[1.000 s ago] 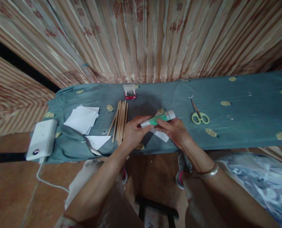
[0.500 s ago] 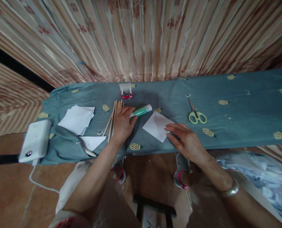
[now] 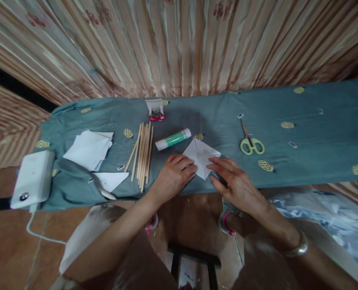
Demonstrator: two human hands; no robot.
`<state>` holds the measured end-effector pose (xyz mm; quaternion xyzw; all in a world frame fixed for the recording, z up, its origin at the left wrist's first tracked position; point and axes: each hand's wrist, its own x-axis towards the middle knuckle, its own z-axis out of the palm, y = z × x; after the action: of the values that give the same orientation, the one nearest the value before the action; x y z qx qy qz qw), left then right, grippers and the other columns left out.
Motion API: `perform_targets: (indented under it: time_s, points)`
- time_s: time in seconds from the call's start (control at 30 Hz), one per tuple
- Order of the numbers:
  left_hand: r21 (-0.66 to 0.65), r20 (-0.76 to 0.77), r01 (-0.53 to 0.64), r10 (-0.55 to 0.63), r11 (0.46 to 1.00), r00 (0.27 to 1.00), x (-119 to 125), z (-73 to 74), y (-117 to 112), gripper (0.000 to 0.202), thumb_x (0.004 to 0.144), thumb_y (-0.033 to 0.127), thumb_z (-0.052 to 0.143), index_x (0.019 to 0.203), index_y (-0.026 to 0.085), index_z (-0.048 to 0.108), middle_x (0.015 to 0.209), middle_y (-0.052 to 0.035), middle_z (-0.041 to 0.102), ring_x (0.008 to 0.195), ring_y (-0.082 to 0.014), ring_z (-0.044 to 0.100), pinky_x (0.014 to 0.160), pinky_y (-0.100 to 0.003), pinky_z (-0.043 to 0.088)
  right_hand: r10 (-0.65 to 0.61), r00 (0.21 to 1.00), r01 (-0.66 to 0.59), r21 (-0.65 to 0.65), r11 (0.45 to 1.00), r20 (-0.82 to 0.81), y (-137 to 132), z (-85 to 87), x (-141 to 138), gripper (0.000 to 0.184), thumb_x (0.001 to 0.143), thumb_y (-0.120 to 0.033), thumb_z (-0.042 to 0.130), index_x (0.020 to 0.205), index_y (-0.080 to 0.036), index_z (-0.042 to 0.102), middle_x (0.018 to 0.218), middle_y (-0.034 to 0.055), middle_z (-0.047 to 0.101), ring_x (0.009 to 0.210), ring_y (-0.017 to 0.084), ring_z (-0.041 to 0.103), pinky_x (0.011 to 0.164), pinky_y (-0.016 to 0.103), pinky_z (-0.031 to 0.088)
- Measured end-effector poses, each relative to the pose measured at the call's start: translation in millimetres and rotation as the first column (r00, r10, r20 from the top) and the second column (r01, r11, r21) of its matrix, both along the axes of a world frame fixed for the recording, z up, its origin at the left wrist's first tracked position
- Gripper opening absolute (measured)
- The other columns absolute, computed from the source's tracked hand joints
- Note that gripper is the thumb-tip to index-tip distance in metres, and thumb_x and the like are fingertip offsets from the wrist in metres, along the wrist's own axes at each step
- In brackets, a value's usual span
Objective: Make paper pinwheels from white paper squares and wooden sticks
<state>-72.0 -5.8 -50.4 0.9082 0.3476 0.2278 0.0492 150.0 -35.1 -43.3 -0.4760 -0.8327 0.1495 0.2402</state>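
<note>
A square of white paper (image 3: 200, 152) with crease lines lies on the cloth in front of me, one corner toward me. My left hand (image 3: 176, 174) rests at its left edge, fingers stretched over the paper and holding nothing. On the other side my right hand (image 3: 231, 177) has its fingers apart, the fingertips at the paper's right edge. A green and white glue stick (image 3: 175, 139) lies just beyond the left hand. Left of it is a bundle of wooden sticks (image 3: 142, 155).
Green-handled scissors (image 3: 251, 145) lie to the right. At the back stands an open red box (image 3: 156, 114) of small metal pieces. A white paper stack (image 3: 90, 150), a paper triangle (image 3: 110, 180) and a white power bank (image 3: 35, 177) with a cable occupy the left of the cloth-covered table (image 3: 317, 157).
My left hand has let go of the glue stick, leaving it on the cloth, and moved right and nearer to me onto the paper. My right hand stays at the paper's right edge.
</note>
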Motion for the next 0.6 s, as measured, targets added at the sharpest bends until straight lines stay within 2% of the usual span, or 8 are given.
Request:
perform_targets:
  time_s: [0.2, 0.37, 0.47, 0.6]
  points:
    - [0.045, -0.037, 0.001, 0.001, 0.999, 0.999, 0, 1.5, 0, 0.016, 0.094, 0.022, 0.053, 0.100, 0.015, 0.065, 0.097, -0.0051, 0.070, 0.095, -0.0199, 0.060, 0.085, -0.035, 0.047, 0.000, 0.999, -0.002, -0.036, 0.999, -0.040, -1, 5.6, -1, 0.032, 0.083, -0.020, 0.060, 0.115, -0.016, 0.063, 0.127, 0.0143, 0.061, 0.118, 0.029, 0.056, 0.103, 0.050, 0.046]
    - [0.021, -0.024, 0.011, -0.010, 1.000, 1.000, 2, 6.4, -8, 0.014, 0.093, 0.020, 0.053, 0.097, 0.013, 0.065, 0.094, -0.0059, 0.070, 0.093, -0.0200, 0.060, 0.085, -0.035, 0.047, -0.027, 0.992, 0.016, -0.089, 0.996, -0.127, -3, 8.9, -1, 0.035, 0.081, -0.027, 0.067, 0.115, -0.018, 0.062, 0.126, 0.0130, 0.062, 0.118, 0.028, 0.056, 0.101, 0.048, 0.047]
    - [-0.022, 0.000, 0.042, -0.042, 0.999, 0.999, 3, 8.9, -19, 0.016, 0.094, 0.020, 0.051, 0.097, 0.013, 0.065, 0.094, -0.0068, 0.070, 0.095, -0.0197, 0.060, 0.086, -0.035, 0.047, -0.039, 0.985, 0.018, -0.127, 0.992, -0.169, -6, 8.5, -2, 0.026, 0.083, -0.028, 0.066, 0.108, -0.021, 0.066, 0.123, 0.0104, 0.064, 0.117, 0.027, 0.057, 0.100, 0.047, 0.047]
    - [-0.077, 0.029, 0.059, -0.057, 0.995, 0.998, 4, 9.2, -31, 0.016, 0.094, 0.018, 0.050, 0.095, 0.013, 0.065, 0.095, -0.0073, 0.070, 0.094, -0.0198, 0.061, 0.084, -0.035, 0.048, -0.040, 0.978, 0.004, -0.175, 0.985, -0.207, -11, 7.5, -6, 0.007, 0.086, -0.026, 0.064, 0.090, -0.023, 0.069, 0.119, 0.0083, 0.065, 0.114, 0.026, 0.058, 0.097, 0.047, 0.048]
